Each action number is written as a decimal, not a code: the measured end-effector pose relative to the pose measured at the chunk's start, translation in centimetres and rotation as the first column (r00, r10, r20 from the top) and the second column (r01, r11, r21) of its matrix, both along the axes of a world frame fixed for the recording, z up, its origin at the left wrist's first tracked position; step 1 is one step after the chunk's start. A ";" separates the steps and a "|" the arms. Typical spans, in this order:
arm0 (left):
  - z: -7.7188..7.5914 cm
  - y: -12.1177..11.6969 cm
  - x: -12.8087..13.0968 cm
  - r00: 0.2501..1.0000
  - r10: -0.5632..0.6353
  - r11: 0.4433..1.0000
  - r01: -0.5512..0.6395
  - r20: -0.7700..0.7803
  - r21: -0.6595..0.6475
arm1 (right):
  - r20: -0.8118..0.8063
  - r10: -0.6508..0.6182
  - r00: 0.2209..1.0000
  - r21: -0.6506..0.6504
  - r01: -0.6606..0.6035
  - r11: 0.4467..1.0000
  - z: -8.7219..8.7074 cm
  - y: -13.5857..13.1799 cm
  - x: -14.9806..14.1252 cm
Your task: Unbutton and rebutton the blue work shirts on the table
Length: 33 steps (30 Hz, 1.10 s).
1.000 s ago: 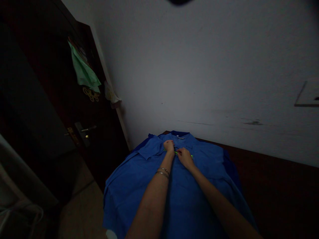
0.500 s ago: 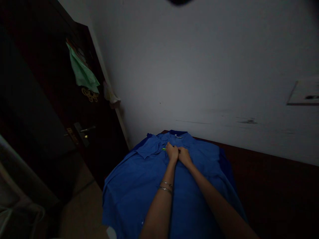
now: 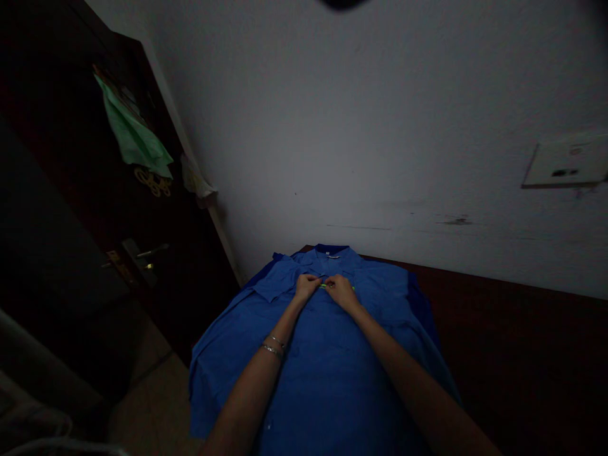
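L hand (image 3: 306, 286) & R hand (image 3: 339, 289) just apart, fingers bunched narrow at blue shirt (image 3: 327, 354); can't tell what, if anything, is pinched. Yellow-green strip (image 3: 323, 286) runs L–R under R hand, showing both sides; R nearer, L fingertips by its L end. Shirt flat under both hands, long axis away from wearer, collar (image 3: 332, 249) twd wall (image 3: 370, 126). Pale bag-like thing (image 3: 196, 179) by door (image 3: 190, 278), contents n/v.
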<state>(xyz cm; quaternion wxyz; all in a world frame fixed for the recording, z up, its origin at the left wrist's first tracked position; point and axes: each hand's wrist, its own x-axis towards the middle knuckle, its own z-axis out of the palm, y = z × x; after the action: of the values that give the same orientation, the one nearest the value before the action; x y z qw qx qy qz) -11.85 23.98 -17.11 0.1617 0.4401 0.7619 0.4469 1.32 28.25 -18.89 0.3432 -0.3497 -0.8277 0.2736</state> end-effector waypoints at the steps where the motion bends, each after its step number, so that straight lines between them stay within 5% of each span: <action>1: -0.1 0.1 0.1 1.000 0.001 1.000 -0.001 0.000 0.009 | 0.010 0.000 1.000 0.006 0.000 1.000 0.2 -0.2 0.1; 22: -0.1 -0.2 -0.2 0.955 -0.080 0.997 0.076 0.284 0.025 | 0.283 -0.069 0.957 0.284 -0.015 0.959 2.0 -2.6 1.0; 33: 1.1 -0.8 0.7 0.937 -0.075 0.997 0.064 0.341 0.042 | 0.370 -0.092 0.924 0.364 -0.053 0.930 2.5 -2.3 1.0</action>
<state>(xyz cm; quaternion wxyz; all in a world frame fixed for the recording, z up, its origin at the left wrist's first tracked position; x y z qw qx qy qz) -11.18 23.18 -16.05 0.3007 0.3848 0.6994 0.5219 2.35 25.93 -16.40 0.2379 -0.3342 -0.9112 0.0374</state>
